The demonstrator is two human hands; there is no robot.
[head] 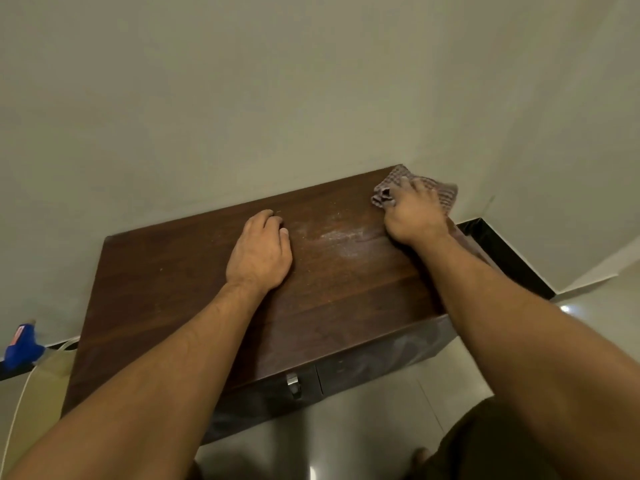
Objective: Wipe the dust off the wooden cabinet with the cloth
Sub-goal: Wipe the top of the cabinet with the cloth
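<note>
The dark wooden cabinet (166,292) stands against the wall, seen from above. A pale patch of dust (341,237) lies on its top between my hands. My right hand (414,216) presses a grey-brown checked cloth (393,183) onto the far right corner of the top, fingers closed over it. My left hand (259,252) rests near the middle of the top, fingers curled under, holding nothing.
A metal handle (292,382) sits on the cabinet's front drawer. A blue glue gun (22,348) with a white cord (19,407) lies left of the cabinet. Black skirting (509,258) runs along the right wall. A glossy tiled floor (363,434) is below.
</note>
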